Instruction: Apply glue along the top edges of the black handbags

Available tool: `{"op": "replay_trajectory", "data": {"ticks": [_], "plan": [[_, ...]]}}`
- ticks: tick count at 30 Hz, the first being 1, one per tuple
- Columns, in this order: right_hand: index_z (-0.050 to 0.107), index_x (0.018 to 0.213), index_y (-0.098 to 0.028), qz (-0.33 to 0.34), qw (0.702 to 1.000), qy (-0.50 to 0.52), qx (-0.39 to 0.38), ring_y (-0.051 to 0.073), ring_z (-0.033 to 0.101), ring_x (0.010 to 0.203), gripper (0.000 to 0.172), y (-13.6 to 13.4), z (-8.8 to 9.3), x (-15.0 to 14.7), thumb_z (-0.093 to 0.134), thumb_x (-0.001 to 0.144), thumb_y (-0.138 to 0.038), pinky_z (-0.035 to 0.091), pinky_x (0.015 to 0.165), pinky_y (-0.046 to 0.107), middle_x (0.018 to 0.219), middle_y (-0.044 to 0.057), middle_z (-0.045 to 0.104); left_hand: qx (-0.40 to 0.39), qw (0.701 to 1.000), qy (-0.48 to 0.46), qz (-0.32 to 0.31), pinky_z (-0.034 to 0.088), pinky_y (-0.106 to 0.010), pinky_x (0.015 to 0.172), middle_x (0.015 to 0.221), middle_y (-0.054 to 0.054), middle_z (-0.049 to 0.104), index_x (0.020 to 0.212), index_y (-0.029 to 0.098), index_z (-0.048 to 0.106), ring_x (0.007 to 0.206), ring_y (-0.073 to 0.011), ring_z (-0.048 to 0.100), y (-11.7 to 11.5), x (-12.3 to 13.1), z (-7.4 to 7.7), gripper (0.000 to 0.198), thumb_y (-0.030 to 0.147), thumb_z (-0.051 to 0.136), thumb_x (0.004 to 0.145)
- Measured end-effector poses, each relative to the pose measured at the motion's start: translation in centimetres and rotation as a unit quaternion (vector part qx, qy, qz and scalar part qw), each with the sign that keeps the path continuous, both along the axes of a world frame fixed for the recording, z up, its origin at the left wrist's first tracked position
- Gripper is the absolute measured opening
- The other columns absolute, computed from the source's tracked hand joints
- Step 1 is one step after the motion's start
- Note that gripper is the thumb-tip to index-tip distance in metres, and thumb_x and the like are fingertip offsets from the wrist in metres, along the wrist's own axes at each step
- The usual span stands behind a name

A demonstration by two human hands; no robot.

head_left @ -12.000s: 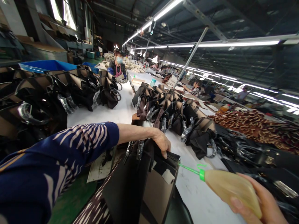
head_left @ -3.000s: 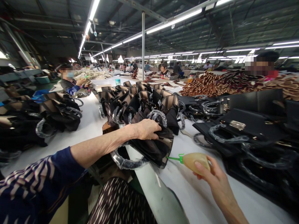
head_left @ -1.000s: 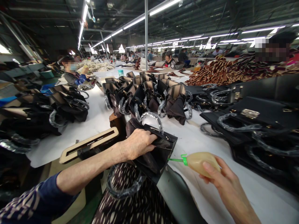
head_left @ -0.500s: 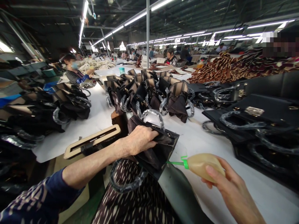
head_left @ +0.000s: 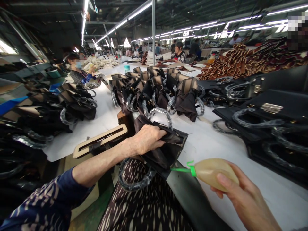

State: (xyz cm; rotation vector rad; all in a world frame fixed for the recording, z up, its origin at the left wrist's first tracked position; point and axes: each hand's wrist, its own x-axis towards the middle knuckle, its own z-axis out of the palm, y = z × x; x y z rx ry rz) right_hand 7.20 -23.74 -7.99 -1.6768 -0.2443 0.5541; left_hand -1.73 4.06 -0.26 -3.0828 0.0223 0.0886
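My left hand (head_left: 147, 138) is closed over the top edge of a black handbag (head_left: 166, 152) that lies tilted at the near edge of the white table (head_left: 207, 144). The bag's plastic-wrapped handles (head_left: 134, 184) hang down over my lap. My right hand (head_left: 243, 199) grips a yellowish squeeze bottle (head_left: 214, 171) with a green nozzle (head_left: 184, 168). The nozzle tip touches the bag's lower right edge.
Rows of black handbags (head_left: 154, 91) with wrapped handles stand mid-table, more (head_left: 60, 109) on the left and flat black bags (head_left: 267, 118) on the right. A tan slotted template (head_left: 101, 141) lies left of my hand. Brown leather pieces (head_left: 240, 62) are heaped far right. Several people sit farther along.
The bag has been pulled off the table edge toward my lap over three seconds. In the last second both hands and the bottle stay nearly still.
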Motion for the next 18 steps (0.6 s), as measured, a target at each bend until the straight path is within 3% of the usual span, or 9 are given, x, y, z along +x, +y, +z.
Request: {"op": "replay_trajectory", "data": {"ticks": [7, 14, 18], "plan": [[0.055, 0.113, -0.020, 0.009, 0.999, 0.030, 0.031, 0.022, 0.054, 0.064, 0.055, -0.5, -0.7, -0.6, 0.071, 0.074, -0.055, 0.039, 0.055, 0.031, 0.076, 0.004, 0.064, -0.002, 1.000, -0.003, 0.005, 0.044, -0.029, 0.063, 0.086, -0.006, 0.066, 0.094, 0.016, 0.062, 0.079, -0.0215, 0.064, 0.0, 0.0, -0.1, 0.018, 0.032, 0.058, 0.089], [0.057, 0.114, -0.020, 0.036, 0.997, 0.060, 0.025, 0.020, 0.052, 0.060, 0.052, -1.7, -3.0, -0.8, 0.067, 0.078, -0.055, 0.043, 0.056, 0.030, 0.073, 0.004, 0.062, -0.006, 1.000, -0.007, -0.001, 0.045, -0.028, 0.066, 0.087, -0.007, 0.066, 0.095, 0.016, 0.062, 0.081, -0.0213, 0.064, 0.1, 0.1, -0.1, 0.019, 0.033, 0.057, 0.090], [0.059, 0.111, -0.020, 0.015, 0.993, 0.103, 0.056, 0.018, 0.050, 0.060, 0.047, -1.5, -2.1, -2.1, 0.066, 0.079, -0.053, 0.042, 0.054, 0.027, 0.074, 0.003, 0.062, -0.008, 1.000, -0.001, 0.003, 0.046, -0.028, 0.067, 0.089, -0.007, 0.066, 0.095, 0.015, 0.062, 0.083, -0.0215, 0.063, -0.2, 0.2, 0.3, 0.018, 0.031, 0.057, 0.089]]}}
